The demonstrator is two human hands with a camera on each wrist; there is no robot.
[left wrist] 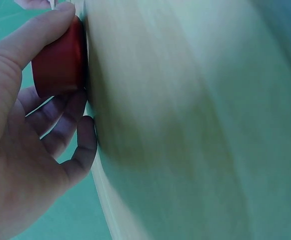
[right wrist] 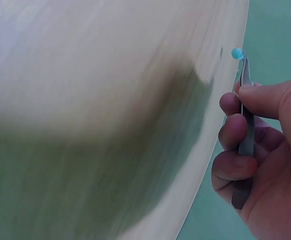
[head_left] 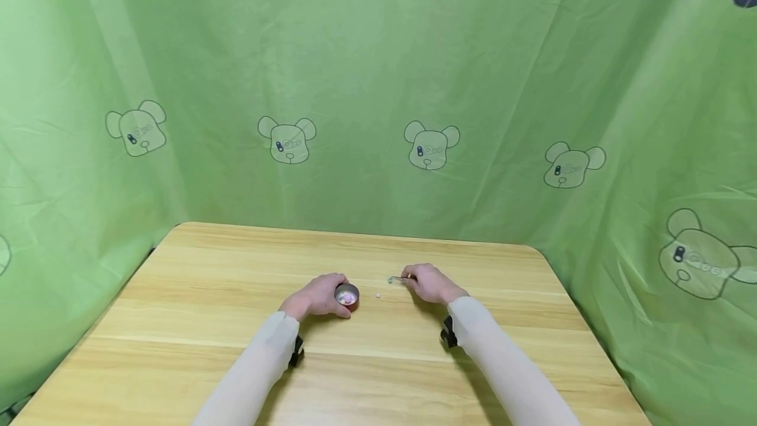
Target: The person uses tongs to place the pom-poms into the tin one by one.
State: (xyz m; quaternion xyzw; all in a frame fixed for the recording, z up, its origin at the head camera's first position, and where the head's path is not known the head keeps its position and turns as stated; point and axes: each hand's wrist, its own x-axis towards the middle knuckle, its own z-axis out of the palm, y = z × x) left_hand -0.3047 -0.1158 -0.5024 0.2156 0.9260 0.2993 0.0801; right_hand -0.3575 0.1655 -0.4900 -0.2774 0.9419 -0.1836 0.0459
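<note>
A small round red tin (left wrist: pixel 60 65) stands on the table, its open top showing several pastel beads (head_left: pixel 346 297) inside. My left hand (head_left: pixel 319 295) grips it from the left side, thumb on one side and fingers curled round the other. To its right, my right hand (head_left: pixel 432 282) pinches a pair of metal tweezers (right wrist: pixel 246 132) between thumb and fingers. At the tweezers' tips is a small blue bead (right wrist: pixel 237 53), close over the table. One pale pink bead (head_left: pixel 378 295) lies on the wood between the tin and the tweezers.
The light wooden table (head_left: pixel 378 380) has rounded far corners. Green curtains (head_left: pixel 361 196) printed with bear faces hang behind it and along both sides. A black wrist camera (head_left: pixel 449 332) sits under the right sleeve, another under the left.
</note>
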